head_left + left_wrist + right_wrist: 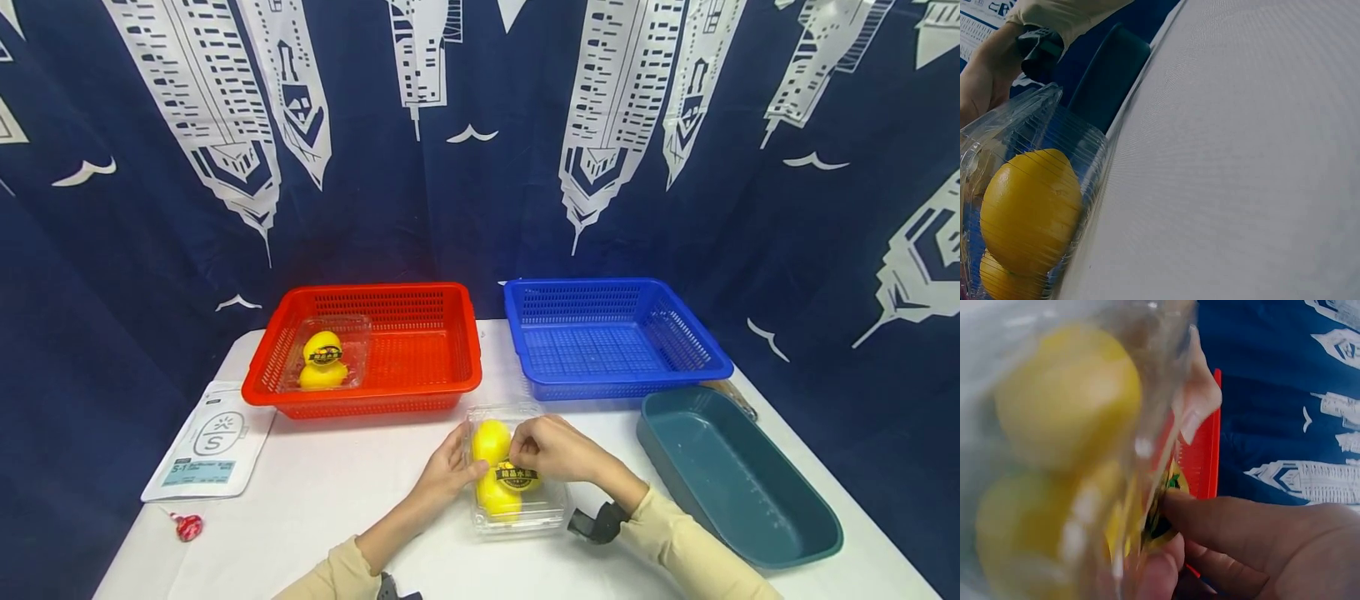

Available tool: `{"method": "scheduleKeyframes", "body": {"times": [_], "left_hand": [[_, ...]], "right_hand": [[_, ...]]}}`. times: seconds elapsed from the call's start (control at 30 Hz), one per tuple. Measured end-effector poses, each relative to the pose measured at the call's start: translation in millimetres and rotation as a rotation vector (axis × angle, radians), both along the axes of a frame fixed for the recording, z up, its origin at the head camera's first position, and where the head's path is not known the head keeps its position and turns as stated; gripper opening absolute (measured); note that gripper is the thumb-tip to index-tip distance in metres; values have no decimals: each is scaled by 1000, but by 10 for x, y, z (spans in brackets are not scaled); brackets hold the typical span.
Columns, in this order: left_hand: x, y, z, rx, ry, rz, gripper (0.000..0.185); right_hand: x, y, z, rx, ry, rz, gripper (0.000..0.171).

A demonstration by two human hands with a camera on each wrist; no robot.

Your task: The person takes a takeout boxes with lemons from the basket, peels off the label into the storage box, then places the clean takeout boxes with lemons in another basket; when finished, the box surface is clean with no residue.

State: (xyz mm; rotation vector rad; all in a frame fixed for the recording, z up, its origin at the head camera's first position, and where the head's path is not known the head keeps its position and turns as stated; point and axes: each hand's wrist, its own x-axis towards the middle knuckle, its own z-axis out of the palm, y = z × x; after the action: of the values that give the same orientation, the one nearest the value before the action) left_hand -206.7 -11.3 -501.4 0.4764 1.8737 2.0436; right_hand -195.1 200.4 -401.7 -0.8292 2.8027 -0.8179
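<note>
A clear plastic clamshell box point(536, 514) with two yellow lemons point(492, 442) stands on the white table. My left hand point(447, 468) grips its left side, thumb over the lid. On the lid is a round black-and-gold sticker point(516, 476) with printed characters. My right hand point(558, 450) bends over the lid and pinches the sticker between thumb and fingertip; the right wrist view shows this sticker point(1175, 478) edge-on beside the thumb point(1188, 509). In the left wrist view one lemon point(1032, 209) shows through the box wall, and the left hand is out of sight there.
A red basket point(360, 406) at the back left holds another box of lemons point(323, 375) with a similar sticker. Right of it stands a blue basket point(600, 337). A teal tray point(738, 475) lies at the right. At the left are a white pouch point(213, 446) and a red-wrapped lollipop point(189, 527).
</note>
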Motion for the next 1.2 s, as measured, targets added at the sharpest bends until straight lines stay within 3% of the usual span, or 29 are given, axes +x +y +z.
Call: {"method": "scheduleKeyframes", "body": {"times": [0.2, 1.2], "left_hand": [[8, 11, 12, 11, -13, -15, 86], [8, 15, 33, 33, -20, -17, 87]], "right_hand": [[-50, 41, 23, -20, -95, 29, 5], [-116, 108, 11, -139, -243, 60, 4]]}}
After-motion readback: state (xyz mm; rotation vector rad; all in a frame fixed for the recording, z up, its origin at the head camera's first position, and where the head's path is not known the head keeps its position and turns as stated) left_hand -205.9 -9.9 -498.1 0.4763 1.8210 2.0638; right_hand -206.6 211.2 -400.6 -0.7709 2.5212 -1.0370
